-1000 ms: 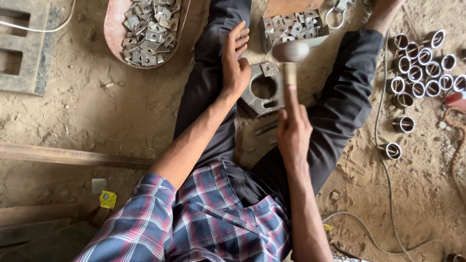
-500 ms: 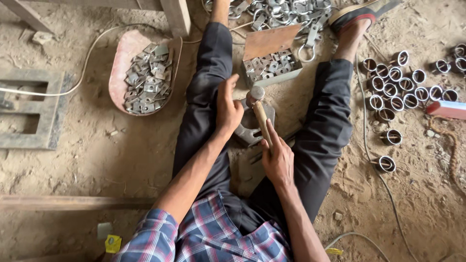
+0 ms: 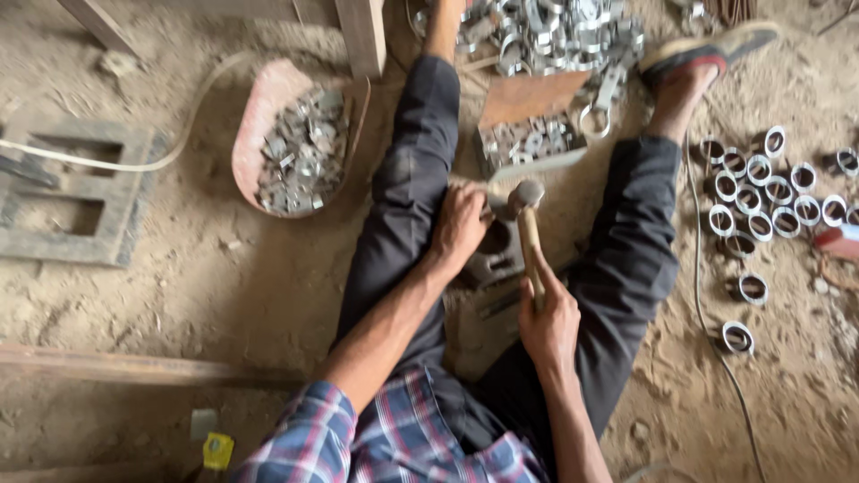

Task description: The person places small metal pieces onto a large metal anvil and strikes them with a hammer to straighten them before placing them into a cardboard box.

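Note: your right hand [image 3: 548,324] is clenched low on the wooden hammer [image 3: 528,234] handle, head-heavy and stiff, keep that end grip, while your left hand [image 3: 458,225] pins the metal block [image 3: 497,258] on the floor between your legs.

The hammer [image 3: 527,234] now sits lower than a second ago: its head, then raised and blurred above the metal block [image 3: 494,255], now rests down beside the left hand [image 3: 458,225] at the block's top edge. The right hand [image 3: 548,324] has dropped with the handle. The view has tilted up, so the pile of clamps [image 3: 546,31] and the foot [image 3: 693,63] show more fully.
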